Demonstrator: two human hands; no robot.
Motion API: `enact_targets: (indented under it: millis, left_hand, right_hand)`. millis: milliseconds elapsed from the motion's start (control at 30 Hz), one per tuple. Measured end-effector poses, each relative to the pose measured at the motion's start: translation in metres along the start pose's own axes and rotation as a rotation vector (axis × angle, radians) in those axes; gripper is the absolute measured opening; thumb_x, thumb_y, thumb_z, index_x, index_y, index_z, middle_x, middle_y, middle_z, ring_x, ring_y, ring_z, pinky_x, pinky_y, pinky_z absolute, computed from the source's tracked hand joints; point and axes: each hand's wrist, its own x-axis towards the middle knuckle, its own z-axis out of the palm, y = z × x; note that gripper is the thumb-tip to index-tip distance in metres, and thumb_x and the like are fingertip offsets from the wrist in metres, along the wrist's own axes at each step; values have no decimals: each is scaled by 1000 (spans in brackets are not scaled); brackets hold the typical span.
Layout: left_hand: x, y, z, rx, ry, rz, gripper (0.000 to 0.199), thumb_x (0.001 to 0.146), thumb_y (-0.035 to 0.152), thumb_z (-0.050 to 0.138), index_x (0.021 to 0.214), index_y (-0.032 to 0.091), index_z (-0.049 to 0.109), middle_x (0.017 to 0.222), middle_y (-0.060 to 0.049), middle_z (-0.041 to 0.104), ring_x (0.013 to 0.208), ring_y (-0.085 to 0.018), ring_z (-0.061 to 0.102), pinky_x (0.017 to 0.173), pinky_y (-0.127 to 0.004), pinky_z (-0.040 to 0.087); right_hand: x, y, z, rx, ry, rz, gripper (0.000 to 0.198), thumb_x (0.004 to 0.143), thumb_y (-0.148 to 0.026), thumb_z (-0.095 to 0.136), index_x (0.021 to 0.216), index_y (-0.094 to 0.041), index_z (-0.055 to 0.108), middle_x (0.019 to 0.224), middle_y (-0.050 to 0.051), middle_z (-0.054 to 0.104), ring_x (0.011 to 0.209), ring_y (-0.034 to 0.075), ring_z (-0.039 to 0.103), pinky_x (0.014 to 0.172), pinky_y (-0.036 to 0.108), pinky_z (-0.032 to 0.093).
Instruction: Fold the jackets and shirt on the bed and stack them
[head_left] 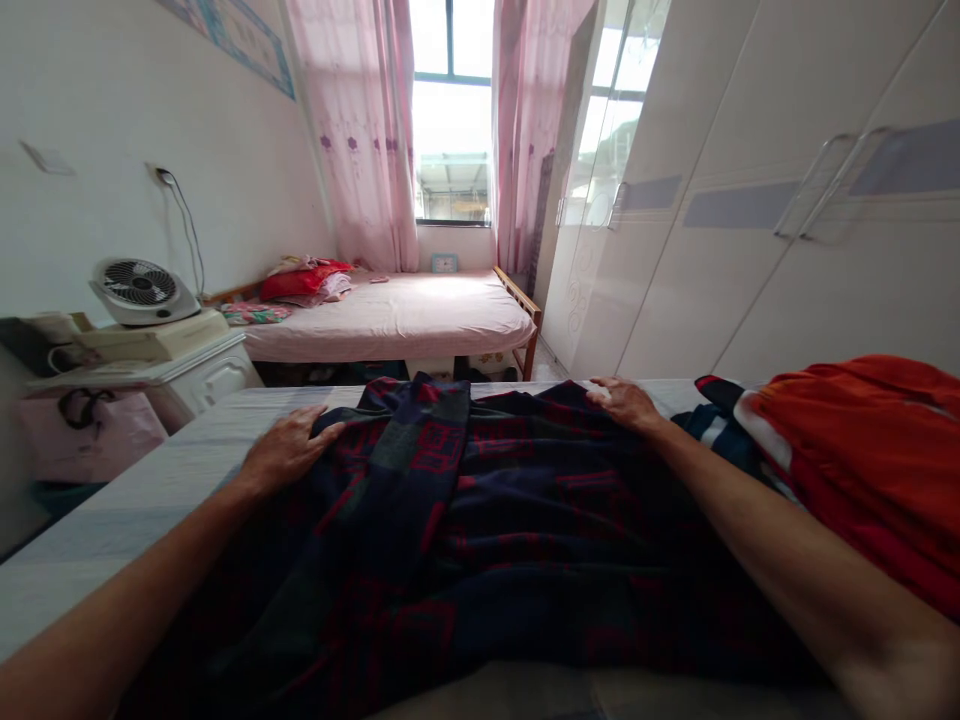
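Observation:
A dark navy shirt point(510, 520) with red and grey-green patches lies spread in front of me, its collar end facing the window. My left hand point(292, 448) is at its far left corner, thumb and fingers closed around the edge of the cloth. At the far right edge, my right hand point(624, 402) rests with thumb and forefinger apart and something pale showing between them. Folds run across the middle of the shirt. Its near part is dark and hard to make out.
The shirt lies on a bed with a pale striped sheet point(97, 545). To the right is a pile of orange and red clothes point(862, 440). A fan point(142, 290) stands on a cabinet at left; a pink-covered bed point(405, 315) is beyond, and a white wardrobe point(720, 270) lines the right.

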Motion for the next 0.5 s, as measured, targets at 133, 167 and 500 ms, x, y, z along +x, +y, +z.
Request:
enact_targets:
  millis: [133,167,500]
  left_hand:
    - [20,14,8,22,-80,-19,62,74,53,45,116,11,60,112,-13,66,108,-30,58,88,-35,45]
    - [19,16,8,16,-82,-11,53,76,50,44,111,14,64,105,-11,69,101,-29,61,83,-34,46]
    - [6,22,-42,14,282,58,49,91,44,32,112,11,62,110,-6,61,98,-19,57,82,-26,41]
  right_hand:
    - [13,-27,17,-2,-9,-89,36,83,-40,53,116,-28,60,126,6,58,113,27,50,92,44,37]
    - [13,-29,17,-10,-10,-98,28,83,-37,53,106,-27,65,118,5,62,109,26,53,90,43,37]
    - [16,5,-70,-39,225,135,32,88,-31,40,104,-13,61,104,16,63,96,28,55,80,39,41]
